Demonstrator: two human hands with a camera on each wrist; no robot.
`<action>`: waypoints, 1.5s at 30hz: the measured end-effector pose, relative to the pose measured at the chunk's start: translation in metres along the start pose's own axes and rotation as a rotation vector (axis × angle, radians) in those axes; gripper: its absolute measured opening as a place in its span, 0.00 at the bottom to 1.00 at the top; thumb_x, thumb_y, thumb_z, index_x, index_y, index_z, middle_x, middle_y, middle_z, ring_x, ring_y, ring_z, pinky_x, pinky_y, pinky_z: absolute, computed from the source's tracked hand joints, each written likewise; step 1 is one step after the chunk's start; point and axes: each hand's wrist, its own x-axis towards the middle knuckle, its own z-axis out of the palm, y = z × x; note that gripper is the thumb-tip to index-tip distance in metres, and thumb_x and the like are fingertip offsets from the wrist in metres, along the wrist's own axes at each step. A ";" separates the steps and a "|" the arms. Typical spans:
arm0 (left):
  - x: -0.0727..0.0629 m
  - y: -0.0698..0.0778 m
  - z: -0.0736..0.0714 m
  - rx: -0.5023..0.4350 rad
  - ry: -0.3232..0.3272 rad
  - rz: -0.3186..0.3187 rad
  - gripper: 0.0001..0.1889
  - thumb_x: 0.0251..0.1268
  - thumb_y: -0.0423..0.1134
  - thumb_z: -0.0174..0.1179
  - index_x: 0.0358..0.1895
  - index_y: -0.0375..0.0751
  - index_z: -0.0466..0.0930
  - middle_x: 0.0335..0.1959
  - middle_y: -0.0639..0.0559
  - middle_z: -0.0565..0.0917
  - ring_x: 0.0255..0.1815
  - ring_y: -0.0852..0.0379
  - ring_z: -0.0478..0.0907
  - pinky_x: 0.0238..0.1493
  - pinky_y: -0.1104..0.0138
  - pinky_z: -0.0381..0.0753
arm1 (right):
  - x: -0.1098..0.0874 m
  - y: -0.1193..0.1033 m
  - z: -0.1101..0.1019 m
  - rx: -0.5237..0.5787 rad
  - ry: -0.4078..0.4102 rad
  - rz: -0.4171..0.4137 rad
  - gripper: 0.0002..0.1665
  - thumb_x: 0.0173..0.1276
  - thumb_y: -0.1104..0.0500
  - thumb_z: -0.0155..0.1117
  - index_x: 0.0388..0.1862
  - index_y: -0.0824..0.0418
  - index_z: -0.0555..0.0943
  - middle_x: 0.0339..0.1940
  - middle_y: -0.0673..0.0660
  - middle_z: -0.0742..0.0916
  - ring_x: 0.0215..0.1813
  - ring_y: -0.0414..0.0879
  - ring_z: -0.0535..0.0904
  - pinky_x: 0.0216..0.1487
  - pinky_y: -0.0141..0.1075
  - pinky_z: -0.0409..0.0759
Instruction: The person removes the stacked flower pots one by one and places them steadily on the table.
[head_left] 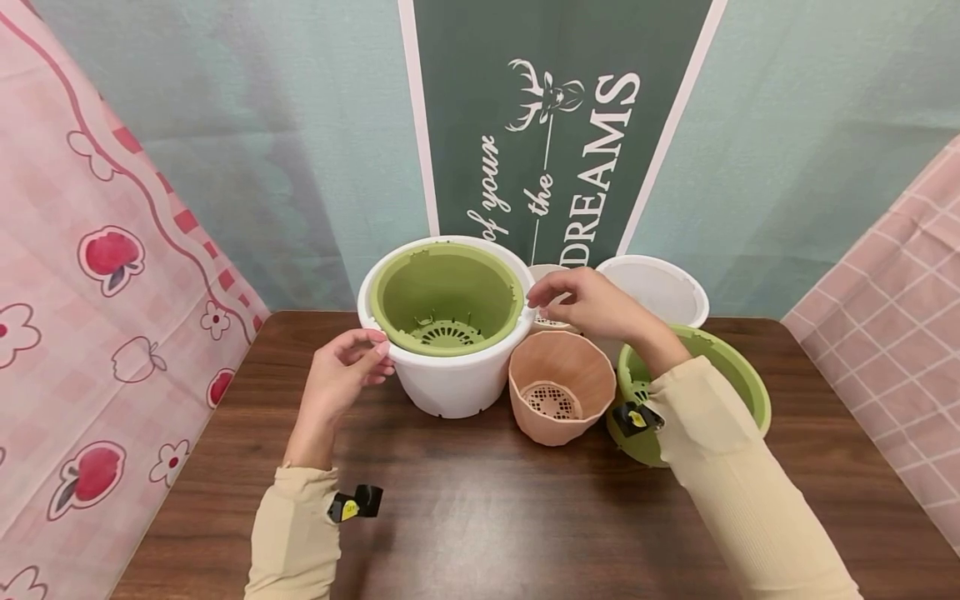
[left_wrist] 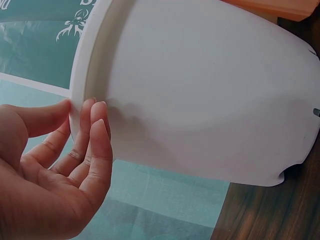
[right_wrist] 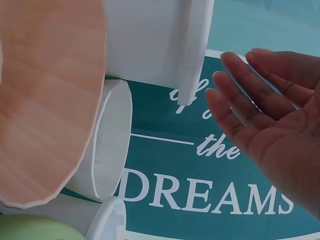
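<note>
The L hand (head_left: 345, 371) had the rim of the big white pot (head_left: 450, 387) in a light pinch at its near-left side: thumb at the rim's edge, fingers bent a bit beneath it, along the outer wall. The white pot stood upright at the far side of the table (head_left: 450, 508), left of the other pots, w/ a green basket (head_left: 450, 287) nested inside, slots and small prongs at its base, its edge just inside the white rim.

The R hand (head_left: 588, 307) was at the rim's right side, thumb and fingers apart, fingers slightly bent, w/ nothing in its grasp; the R wrist view showed a small gap btwn fingertips and rim.

Just right of the white pot, on the near side, was a brown pot (head_left: 558, 427) w/ a grid base. Behind it a small pale pot (head_left: 551, 323) was partly hidden by the R hand. Farther right: a white bucket (head_left: 652, 287) at the far side and a green tub (head_left: 727, 371) nearer, partly covered by the R sleeve (head_left: 705, 408). A teal cloth w/ a dark panel (head_left: 566, 167) hung at the back.
</note>
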 end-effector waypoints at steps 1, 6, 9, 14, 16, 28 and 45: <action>0.000 0.000 0.000 0.001 0.000 0.000 0.12 0.62 0.31 0.57 0.45 0.27 0.72 0.20 0.53 0.80 0.23 0.61 0.79 0.29 0.69 0.80 | 0.001 0.000 0.000 0.001 0.001 0.001 0.12 0.59 0.73 0.55 0.43 0.71 0.79 0.38 0.63 0.84 0.43 0.53 0.79 0.45 0.43 0.76; 0.000 0.000 0.001 -0.003 0.003 -0.001 0.12 0.62 0.30 0.57 0.45 0.26 0.72 0.20 0.53 0.80 0.23 0.61 0.79 0.29 0.67 0.81 | 0.005 -0.002 -0.001 -0.007 0.000 0.002 0.13 0.59 0.74 0.54 0.43 0.70 0.79 0.39 0.63 0.84 0.44 0.53 0.78 0.46 0.43 0.75; 0.000 0.001 0.001 -0.003 0.004 -0.004 0.12 0.62 0.30 0.57 0.45 0.26 0.72 0.20 0.52 0.80 0.23 0.61 0.79 0.30 0.67 0.81 | 0.008 -0.003 -0.001 -0.020 -0.010 -0.010 0.13 0.59 0.74 0.53 0.42 0.70 0.79 0.40 0.62 0.83 0.45 0.52 0.78 0.47 0.43 0.74; -0.001 0.002 0.001 -0.005 0.005 -0.009 0.13 0.61 0.30 0.57 0.46 0.24 0.71 0.21 0.51 0.80 0.23 0.61 0.79 0.30 0.67 0.81 | 0.012 -0.007 -0.002 -0.047 -0.033 -0.002 0.14 0.58 0.74 0.52 0.43 0.69 0.79 0.41 0.61 0.83 0.46 0.52 0.77 0.46 0.43 0.74; -0.001 0.002 0.001 -0.006 0.003 -0.009 0.13 0.61 0.30 0.57 0.46 0.24 0.71 0.21 0.51 0.81 0.23 0.61 0.79 0.30 0.67 0.81 | 0.013 -0.008 -0.001 -0.048 -0.039 0.006 0.15 0.58 0.74 0.52 0.43 0.69 0.79 0.41 0.62 0.83 0.47 0.52 0.76 0.47 0.43 0.73; -0.001 0.002 0.001 -0.023 0.003 -0.015 0.13 0.61 0.31 0.58 0.46 0.25 0.71 0.20 0.51 0.80 0.23 0.61 0.79 0.29 0.68 0.80 | 0.019 -0.005 0.007 -0.050 -0.061 -0.035 0.15 0.55 0.76 0.53 0.40 0.69 0.80 0.43 0.61 0.82 0.48 0.52 0.75 0.51 0.47 0.72; 0.001 0.000 0.001 -0.022 0.004 -0.013 0.10 0.61 0.30 0.58 0.43 0.28 0.72 0.20 0.52 0.80 0.23 0.60 0.79 0.30 0.65 0.81 | 0.025 -0.004 0.009 -0.187 -0.100 -0.068 0.20 0.49 0.74 0.49 0.38 0.63 0.83 0.40 0.57 0.83 0.42 0.50 0.74 0.46 0.41 0.70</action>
